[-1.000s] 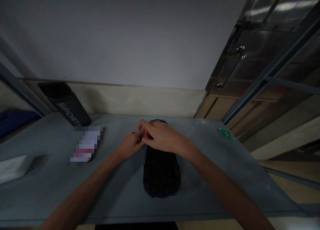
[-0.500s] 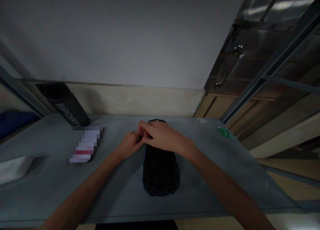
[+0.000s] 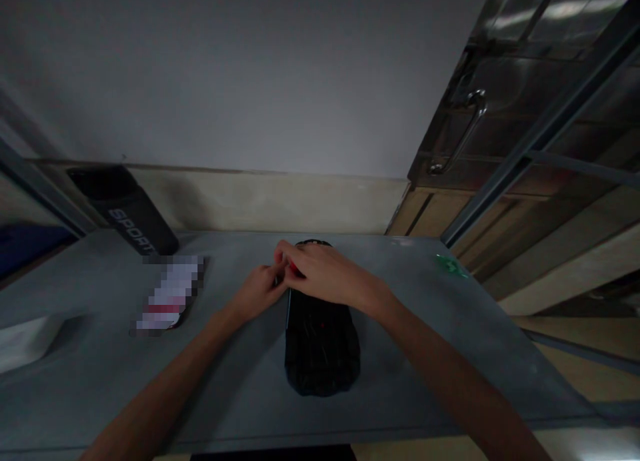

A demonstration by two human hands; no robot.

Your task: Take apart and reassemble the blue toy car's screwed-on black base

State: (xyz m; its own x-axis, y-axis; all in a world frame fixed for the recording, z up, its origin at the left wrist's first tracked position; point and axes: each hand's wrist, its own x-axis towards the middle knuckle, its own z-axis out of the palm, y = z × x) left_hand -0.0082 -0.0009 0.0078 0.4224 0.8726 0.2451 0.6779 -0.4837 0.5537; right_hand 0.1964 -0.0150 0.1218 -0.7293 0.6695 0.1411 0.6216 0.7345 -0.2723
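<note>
A black oblong object [image 3: 323, 354] with a rounded, bulging near end lies lengthwise on the grey tabletop; its exact kind is unclear in the dim light. Across its far half rests my right hand [image 3: 327, 271], with the thumb and fingers closed together. A small red piece [image 3: 294, 269] shows between them, too little of it to name. My left hand [image 3: 260, 289] is at the object's left side, its fingers pinched and touching the right fingertips. Whatever the left fingers grip is hidden.
A dark bottle [image 3: 125, 211] marked SPORT leans at the back left. In front of it lies a blurred-out flat item [image 3: 170, 291]. A white object [image 3: 30, 344] sits at the left edge, and a green packet [image 3: 451, 266] at the right. The grey table [image 3: 425, 381] meets a wall behind.
Both hands stay nearly in place at the black object's far left side. Slightly more of the red piece shows between the fingers; the view shifts a little.
</note>
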